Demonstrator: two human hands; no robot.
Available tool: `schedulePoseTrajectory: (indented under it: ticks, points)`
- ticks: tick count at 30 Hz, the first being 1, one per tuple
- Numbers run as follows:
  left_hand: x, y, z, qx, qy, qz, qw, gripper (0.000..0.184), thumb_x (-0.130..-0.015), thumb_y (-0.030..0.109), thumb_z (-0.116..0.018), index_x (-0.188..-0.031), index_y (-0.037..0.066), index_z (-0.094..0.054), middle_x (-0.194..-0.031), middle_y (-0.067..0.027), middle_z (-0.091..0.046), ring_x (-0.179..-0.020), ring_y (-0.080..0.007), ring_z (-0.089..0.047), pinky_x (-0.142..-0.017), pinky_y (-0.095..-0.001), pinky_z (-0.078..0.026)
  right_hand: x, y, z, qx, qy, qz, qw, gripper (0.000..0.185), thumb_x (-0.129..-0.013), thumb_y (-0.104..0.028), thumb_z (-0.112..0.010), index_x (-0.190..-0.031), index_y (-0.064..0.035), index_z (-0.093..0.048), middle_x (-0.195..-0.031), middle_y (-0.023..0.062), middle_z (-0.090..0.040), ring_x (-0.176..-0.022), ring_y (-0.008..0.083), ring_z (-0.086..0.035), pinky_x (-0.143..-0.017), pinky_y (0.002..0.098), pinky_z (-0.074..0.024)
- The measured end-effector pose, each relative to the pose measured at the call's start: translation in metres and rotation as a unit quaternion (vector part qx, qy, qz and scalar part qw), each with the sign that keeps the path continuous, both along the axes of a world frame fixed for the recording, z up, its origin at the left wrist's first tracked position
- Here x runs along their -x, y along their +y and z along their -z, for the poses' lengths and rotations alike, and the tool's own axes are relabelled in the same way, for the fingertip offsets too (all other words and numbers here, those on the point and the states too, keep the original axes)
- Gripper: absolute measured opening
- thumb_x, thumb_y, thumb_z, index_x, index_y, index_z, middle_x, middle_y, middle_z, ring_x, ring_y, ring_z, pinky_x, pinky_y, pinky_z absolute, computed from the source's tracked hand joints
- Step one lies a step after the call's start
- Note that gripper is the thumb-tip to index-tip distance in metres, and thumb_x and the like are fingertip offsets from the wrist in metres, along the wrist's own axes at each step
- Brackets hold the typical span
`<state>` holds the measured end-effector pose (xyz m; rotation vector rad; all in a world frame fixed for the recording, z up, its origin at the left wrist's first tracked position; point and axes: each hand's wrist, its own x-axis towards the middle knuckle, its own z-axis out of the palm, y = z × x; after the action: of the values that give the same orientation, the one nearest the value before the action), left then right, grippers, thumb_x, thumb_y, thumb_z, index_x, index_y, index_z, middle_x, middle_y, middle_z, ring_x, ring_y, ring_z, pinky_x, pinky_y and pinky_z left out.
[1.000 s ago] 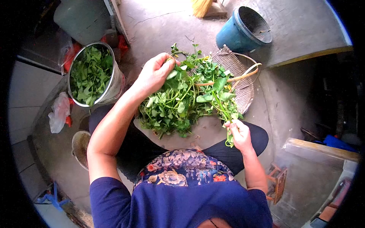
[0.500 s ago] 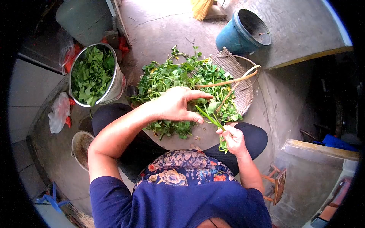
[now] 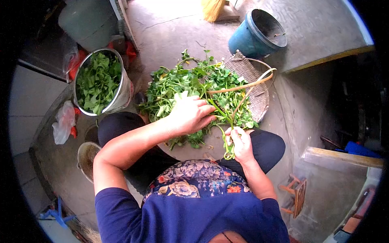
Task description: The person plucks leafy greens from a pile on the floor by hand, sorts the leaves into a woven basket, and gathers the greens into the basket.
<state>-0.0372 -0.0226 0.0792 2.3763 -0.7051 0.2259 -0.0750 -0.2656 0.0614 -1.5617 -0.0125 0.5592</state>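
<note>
My right hand point(image 3: 240, 141) is closed around a small bunch of green stems point(image 3: 227, 117) above my folded leg; the stems' ends curl below the fist. Beside the stems' upper part, my left hand point(image 3: 192, 116) has its fingers curled together, and pale green leaves stick out behind its knuckles. What its fingertips hold is too small to tell. A spread pile of leafy greens point(image 3: 166, 87) lies in front of me, partly on a woven basket point(image 3: 259, 95) with a bent cane handle point(image 3: 239, 87).
A bucket full of leaves point(image 3: 99, 83) stands at the left, with a clear plastic bag point(image 3: 65, 122) and a small pail point(image 3: 87, 160) nearer me. Towards the back right is a blue bucket point(image 3: 247, 40). A broom point(image 3: 212, 10) lies at the back, a wooden stool point(image 3: 299, 197) at the right.
My left hand went from the pile's far side towards the stems, opened beside them, then closed and drew back slightly left. My right hand moved a little left with the stems.
</note>
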Motion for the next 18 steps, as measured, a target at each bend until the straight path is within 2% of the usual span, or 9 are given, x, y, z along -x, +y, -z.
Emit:
schedulePoseTrajectory:
  ticks: [4,9,11,13,14,15,17,18]
  points:
    - [-0.001,-0.001,0.005,0.003,-0.006,-0.002,1.000,0.018,-0.078,0.024,-0.064,-0.087,0.008,-0.062,-0.071,-0.0056,-0.057,-0.069,-0.0244,-0.056,-0.060,-0.0402,-0.045,0.001,0.011,0.008,-0.020,0.011,0.012,1.000,0.027,-0.097,-0.023,-0.044,-0.091,-0.0002,-0.057,-0.072,0.0011,-0.053,-0.063,0.0076,-0.047,-0.058,0.0210,-0.0395]
    - [-0.006,0.004,0.011,-0.045,-0.069,0.004,0.997,0.017,-0.069,0.022,-0.063,-0.069,0.009,-0.053,-0.067,-0.0072,-0.054,-0.067,-0.0256,-0.056,-0.059,-0.0410,-0.046,-0.001,0.016,0.009,0.014,0.035,0.010,0.999,0.022,-0.096,-0.018,-0.046,-0.090,-0.0002,-0.057,-0.068,0.0010,-0.051,-0.060,0.0079,-0.046,-0.055,0.0206,-0.0360]
    - [-0.006,0.007,0.007,0.022,-0.047,-0.033,0.998,0.018,-0.069,0.022,-0.060,-0.063,0.008,-0.051,-0.064,-0.0084,-0.052,-0.065,-0.0262,-0.056,-0.057,-0.0417,-0.046,0.001,0.019,0.004,-0.006,0.034,-0.013,0.999,0.023,-0.096,-0.019,-0.045,-0.089,-0.0002,-0.056,-0.068,0.0014,-0.051,-0.059,0.0077,-0.046,-0.054,0.0204,-0.0366]
    - [-0.005,0.012,-0.006,0.061,0.017,-0.097,0.993,0.015,-0.070,0.020,-0.057,-0.064,0.007,-0.054,-0.064,-0.0103,-0.052,-0.063,-0.0281,-0.056,-0.057,-0.0412,-0.046,-0.001,0.026,-0.001,-0.009,0.013,-0.034,0.999,0.024,-0.096,-0.021,-0.045,-0.089,-0.0003,-0.056,-0.067,0.0019,-0.051,-0.058,0.0076,-0.046,-0.054,0.0200,-0.0372]
    - [-0.007,0.017,-0.009,0.130,0.071,-0.132,0.980,0.013,-0.072,0.018,-0.055,-0.072,0.005,-0.060,-0.065,-0.0122,-0.053,-0.064,-0.0274,-0.057,-0.059,-0.0391,-0.047,-0.004,0.029,-0.001,-0.013,-0.002,-0.035,0.999,0.025,-0.096,-0.022,-0.044,-0.088,-0.0007,-0.055,-0.067,0.0022,-0.052,-0.058,0.0075,-0.046,-0.055,0.0199,-0.0380]
    - [-0.012,0.023,-0.005,0.237,0.095,-0.167,0.952,0.015,-0.075,0.014,-0.052,-0.078,0.004,-0.063,-0.068,-0.0109,-0.056,-0.064,-0.0234,-0.058,-0.062,-0.0353,-0.048,-0.007,0.033,-0.006,-0.012,-0.015,-0.047,0.999,0.026,-0.096,-0.023,-0.044,-0.088,-0.0009,-0.055,-0.066,0.0022,-0.052,-0.058,0.0075,-0.046,-0.055,0.0200,-0.0382]
    - [-0.024,0.049,-0.016,0.341,0.120,-0.221,0.906,0.014,-0.079,0.012,-0.052,-0.079,0.003,-0.063,-0.070,-0.0092,-0.058,-0.065,-0.0190,-0.058,-0.064,-0.0322,-0.048,-0.015,0.036,-0.010,-0.030,-0.033,-0.066,0.997,0.026,-0.097,-0.024,-0.044,-0.089,-0.0012,-0.055,-0.067,0.0021,-0.052,-0.059,0.0075,-0.046,-0.055,0.0200,-0.0382]
    - [-0.026,0.064,-0.028,0.313,0.094,-0.250,0.911,0.014,-0.080,0.012,-0.052,-0.081,0.003,-0.063,-0.071,-0.0084,-0.059,-0.066,-0.0181,-0.059,-0.064,-0.0311,-0.048,-0.019,0.039,-0.012,-0.032,-0.042,-0.068,0.996,0.027,-0.097,-0.025,-0.044,-0.089,-0.0015,-0.054,-0.068,0.0019,-0.052,-0.059,0.0075,-0.046,-0.055,0.0200,-0.0379]
